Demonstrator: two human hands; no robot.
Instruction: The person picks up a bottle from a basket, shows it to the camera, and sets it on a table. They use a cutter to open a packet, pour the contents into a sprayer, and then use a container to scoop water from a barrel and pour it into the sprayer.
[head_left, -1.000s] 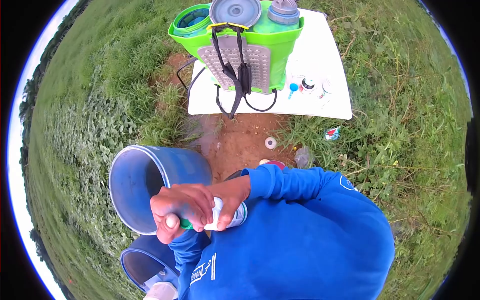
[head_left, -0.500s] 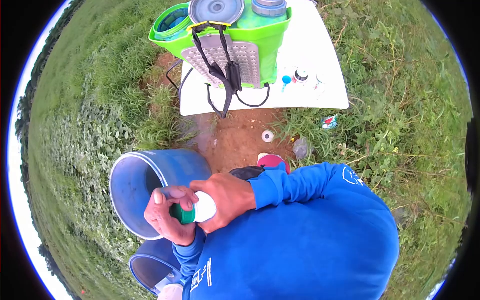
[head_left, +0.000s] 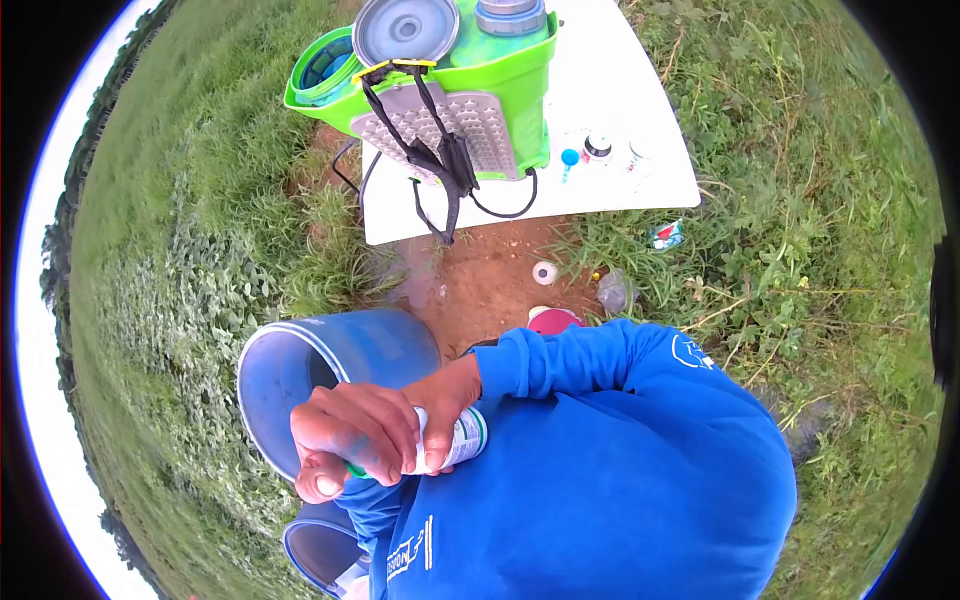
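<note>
My right hand (head_left: 447,392) is wrapped round a small white bottle (head_left: 468,438) with printed label and a green rim at its base, close to my blue shirt. My left hand (head_left: 360,432) closes over the bottle's green cap (head_left: 357,470), most of which its fingers hide. Both hands are in front of the mouth of a large blue drum (head_left: 290,375). The bottle lies tilted, its cap end toward the left.
A green backpack sprayer (head_left: 530,100) with black straps stands on a white table (head_left: 640,185). A blue spoon (head_left: 569,158) and a small black-topped container (head_left: 597,148) lie beside it. Below are a white ring (head_left: 544,273), a clear plastic bag (head_left: 617,292) and a second blue drum (head_left: 322,548).
My left hand has turned over the green cap and now covers it. The bottle has tilted and shifted right, showing its label and base. The view has shifted slightly.
</note>
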